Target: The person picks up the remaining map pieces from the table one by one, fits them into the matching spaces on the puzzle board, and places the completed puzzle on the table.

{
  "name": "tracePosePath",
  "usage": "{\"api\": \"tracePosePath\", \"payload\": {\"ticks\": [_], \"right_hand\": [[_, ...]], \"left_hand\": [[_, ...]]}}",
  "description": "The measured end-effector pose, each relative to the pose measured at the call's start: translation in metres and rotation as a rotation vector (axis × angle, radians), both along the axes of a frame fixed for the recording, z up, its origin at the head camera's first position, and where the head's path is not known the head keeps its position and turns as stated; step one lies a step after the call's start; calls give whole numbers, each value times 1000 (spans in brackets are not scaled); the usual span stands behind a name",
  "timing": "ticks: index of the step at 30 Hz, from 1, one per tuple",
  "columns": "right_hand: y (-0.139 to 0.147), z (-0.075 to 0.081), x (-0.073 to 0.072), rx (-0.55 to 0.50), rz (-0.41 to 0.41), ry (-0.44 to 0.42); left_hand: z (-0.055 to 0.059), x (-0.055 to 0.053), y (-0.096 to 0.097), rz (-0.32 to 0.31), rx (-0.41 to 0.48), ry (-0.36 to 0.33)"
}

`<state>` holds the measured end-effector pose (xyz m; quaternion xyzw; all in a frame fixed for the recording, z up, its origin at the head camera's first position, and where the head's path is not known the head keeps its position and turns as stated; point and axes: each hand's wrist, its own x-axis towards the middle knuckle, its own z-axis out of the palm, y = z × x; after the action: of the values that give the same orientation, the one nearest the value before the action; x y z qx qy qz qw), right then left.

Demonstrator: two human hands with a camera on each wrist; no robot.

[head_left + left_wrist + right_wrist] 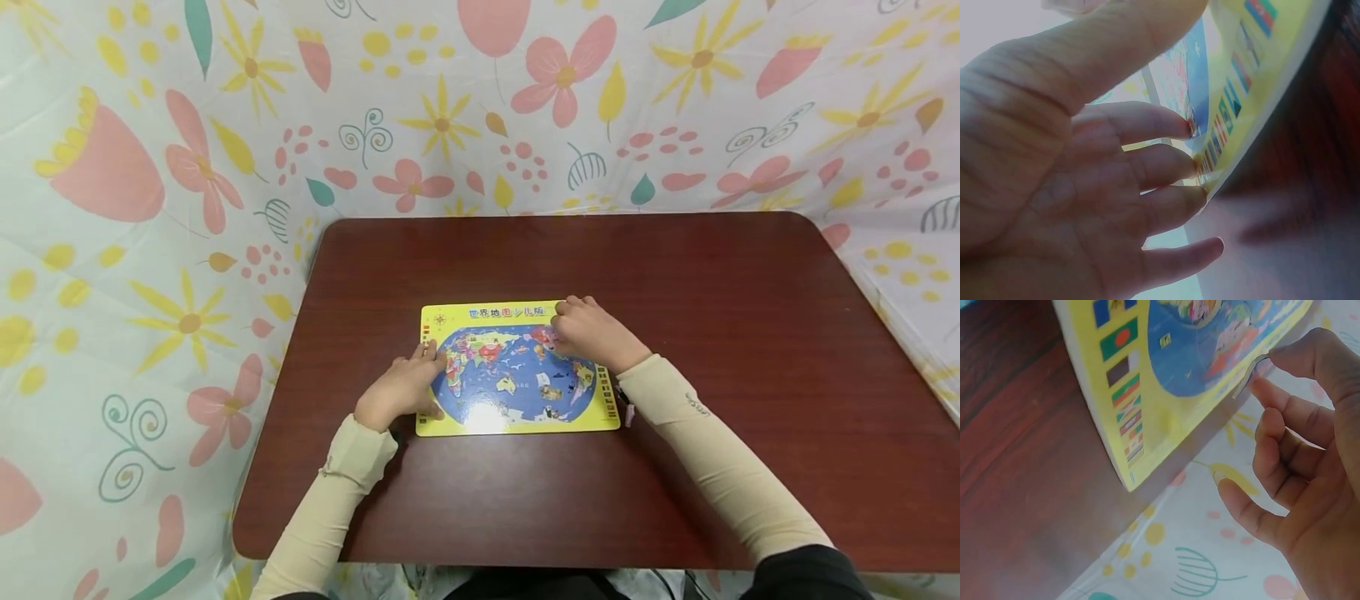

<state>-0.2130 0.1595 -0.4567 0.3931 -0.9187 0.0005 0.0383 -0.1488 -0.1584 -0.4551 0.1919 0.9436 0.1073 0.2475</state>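
Note:
A world map puzzle board [525, 385] with a yellow border and blue oceans lies flat on the table. On its left edge rests my left hand [405, 386], fingers spread and fairly straight; in the left wrist view several fingertips touch the border printed with flags [1229, 112]. Over the board's upper right part is my right hand [597, 335]. In the right wrist view, its thumb and index finger pinch a small, thin puzzle piece [1250, 374], seen nearly edge-on, so its print is hidden. The other fingers of that hand are bent and hold nothing.
The dark reddish-brown table [750, 333] extends around the board on all sides. A white cloth [225, 358] with printed flowers hangs behind and to the left of the table. Dark straps sit at both wrists, with a small pinkish tag [629, 415] beneath the right one.

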Motion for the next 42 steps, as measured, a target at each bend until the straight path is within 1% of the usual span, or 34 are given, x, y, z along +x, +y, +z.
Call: {"api": "tracePosePath", "payload": {"ticks": [5, 8, 12, 23, 27, 36, 42], "right_hand": [[-5, -3, 2, -21, -28, -73], [-6, -7, 3, -28, -51, -94], [-5, -11, 2, -39, -62, -95], [-4, -10, 1, -60, -59, -134], [-4, -8, 1, -82, -44, -144], [3, -8, 3, -111, 0, -155], [6, -10, 6, -106, -29, -163]], "left_hand": [[0, 1, -1, -8, 6, 15], [0, 2, -2, -8, 14, 23], [1, 2, -2, -7, 20, 25], [-2, -1, -5, -7, 9, 14], [-3, -2, -5, -9, 6, 12], [0, -1, -5, -5, 29, 10], [-3, 0, -5, 0, 39, 11]]}}
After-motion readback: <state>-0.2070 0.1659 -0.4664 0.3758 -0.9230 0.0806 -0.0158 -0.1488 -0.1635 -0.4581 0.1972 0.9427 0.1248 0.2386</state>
